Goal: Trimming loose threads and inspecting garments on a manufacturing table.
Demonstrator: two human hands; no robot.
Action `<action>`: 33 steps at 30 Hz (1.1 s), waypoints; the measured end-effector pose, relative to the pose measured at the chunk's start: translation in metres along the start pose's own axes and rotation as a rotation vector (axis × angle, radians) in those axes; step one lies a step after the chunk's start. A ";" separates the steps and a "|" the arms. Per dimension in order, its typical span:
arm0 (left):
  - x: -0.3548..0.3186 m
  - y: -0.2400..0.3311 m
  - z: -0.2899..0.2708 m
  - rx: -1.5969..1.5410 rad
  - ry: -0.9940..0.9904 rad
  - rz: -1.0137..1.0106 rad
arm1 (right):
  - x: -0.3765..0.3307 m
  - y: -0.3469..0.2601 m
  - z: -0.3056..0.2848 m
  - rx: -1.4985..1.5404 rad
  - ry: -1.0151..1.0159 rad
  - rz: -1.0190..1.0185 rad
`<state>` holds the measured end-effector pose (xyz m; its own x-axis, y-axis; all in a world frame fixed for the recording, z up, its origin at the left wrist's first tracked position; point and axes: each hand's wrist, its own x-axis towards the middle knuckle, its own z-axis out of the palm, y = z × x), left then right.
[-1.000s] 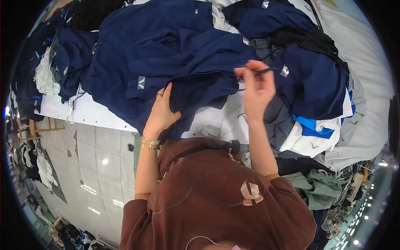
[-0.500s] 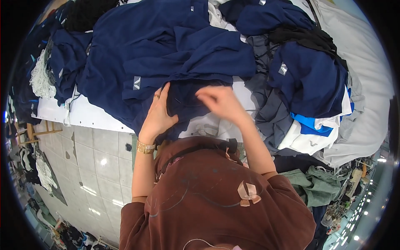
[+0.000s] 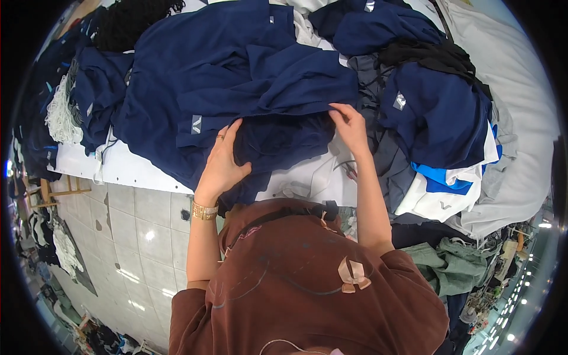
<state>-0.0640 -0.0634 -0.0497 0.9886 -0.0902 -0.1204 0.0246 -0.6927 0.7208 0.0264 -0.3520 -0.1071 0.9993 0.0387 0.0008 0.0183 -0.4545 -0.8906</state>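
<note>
A navy blue garment [image 3: 225, 77] with a small silver patch lies spread over the white table. Its near opening gapes, showing a dark inside [image 3: 278, 133]. My left hand [image 3: 223, 163] rests at the left end of this opening, thumb spread away from the fingers and fingertips against the hem. At the opening's right end, my right hand [image 3: 350, 127] pinches the hem between thumb and fingers. Beside my right wrist, a small looped item [image 3: 349, 170], partly reddish, lies on the table; its kind is unclear.
A pile of navy [image 3: 435, 118], grey, black, white and bright blue clothes stands at the right, beside a large pale cloth [image 3: 515, 83]. White cords [image 3: 62, 112] and another navy garment [image 3: 100, 89] lie at the left. A wooden stool [image 3: 59, 190] stands on the tiled floor [image 3: 142, 236].
My right hand has moved right and slightly up, from over the opening to the hem's right end, which it now pinches. The opening is wider. My left hand has barely shifted.
</note>
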 end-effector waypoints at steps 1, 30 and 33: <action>0.000 0.007 -0.006 -0.071 0.021 -0.017 | 0.000 -0.007 -0.004 0.002 0.001 -0.004; 0.014 -0.020 -0.025 0.020 0.399 -0.047 | -0.123 0.040 -0.043 -0.785 -0.276 0.101; 0.018 -0.012 -0.022 -0.095 0.339 -0.114 | -0.126 0.037 -0.046 -0.797 -0.345 0.159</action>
<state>-0.0436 -0.0411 -0.0449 0.9714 0.2367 0.0182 0.1350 -0.6140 0.7777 -0.0974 -0.4147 -0.1191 0.9284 0.1301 -0.3481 0.0268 -0.9578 -0.2863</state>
